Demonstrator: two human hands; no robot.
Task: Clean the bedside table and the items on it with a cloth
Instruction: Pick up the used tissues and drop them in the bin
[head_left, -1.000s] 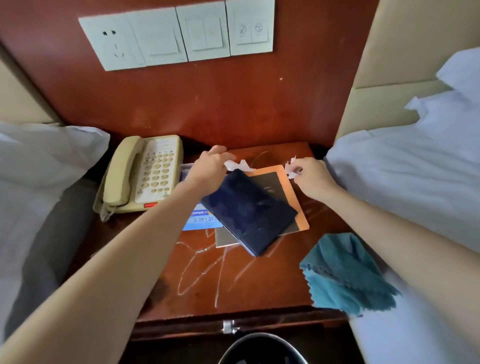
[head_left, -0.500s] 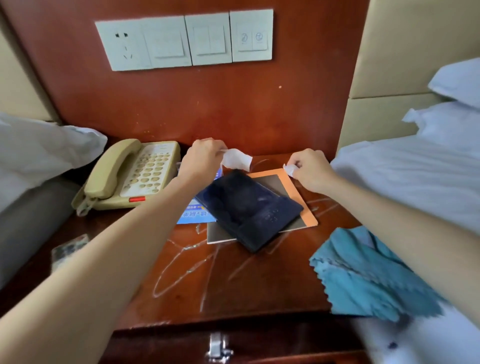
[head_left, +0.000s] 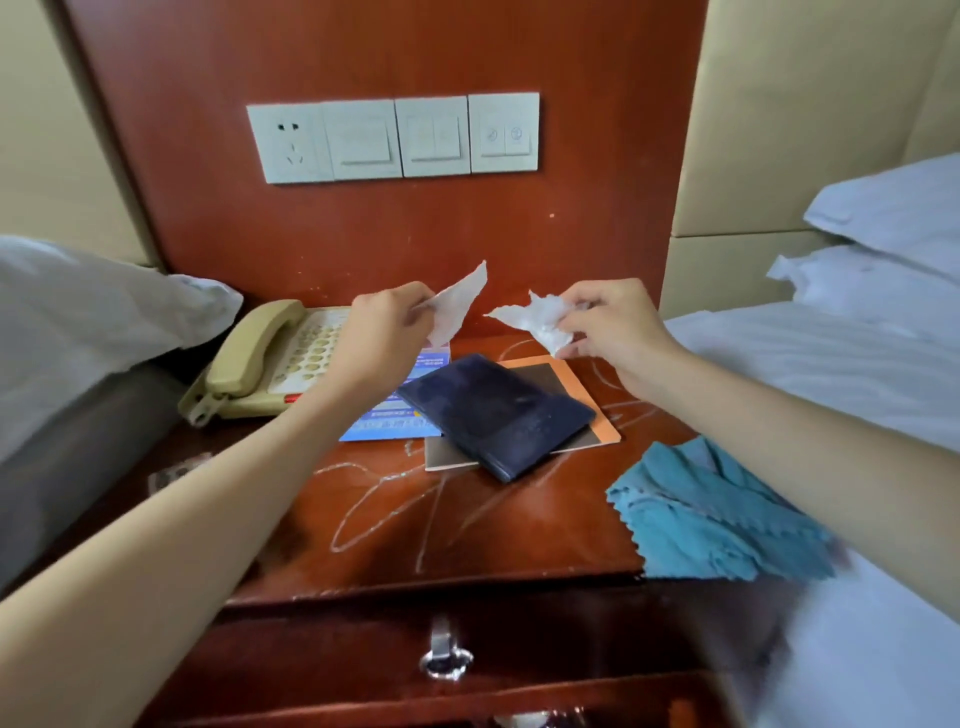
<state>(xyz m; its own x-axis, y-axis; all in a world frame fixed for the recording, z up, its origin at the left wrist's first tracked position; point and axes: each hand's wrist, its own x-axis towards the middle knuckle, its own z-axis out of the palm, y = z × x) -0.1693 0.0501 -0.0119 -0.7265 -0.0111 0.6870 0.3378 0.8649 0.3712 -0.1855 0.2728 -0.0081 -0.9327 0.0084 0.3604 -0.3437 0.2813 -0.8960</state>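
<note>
left hand (head_left: 385, 332), right hand (head_left: 615, 332), each pinching paper (head_left: 535, 319)

Reddish-brown glossy wooden bedside table (head_left: 519, 530) carries pale chalky scribbles. Teal zigzag-edged cloth (head_left: 711, 519); dark rectangular folder (head_left: 493, 415), navy or perhaps black; orange-bordered grey flat pad (head_left: 550, 376); beige plastic telephone (head_left: 249, 364); white torn paper scrap (head_left: 457, 306) and white crumpled paper scrap (head_left: 535, 319).

Centre of frame: reddish wooden bedside table (head_left: 467, 551), glossy top streaked with pale scribbled lines. At lower right, crumpled teal cloth (head_left: 717, 519) lying over the table's right edge. At left centre, beige telephone (head_left: 260, 364), handset in its cradle. In the middle, dark blue folder (head_left: 498, 415) lying skewed upon orange-bordered card (head_left: 561, 379) and blue leaflet (head_left: 384, 423).
</note>
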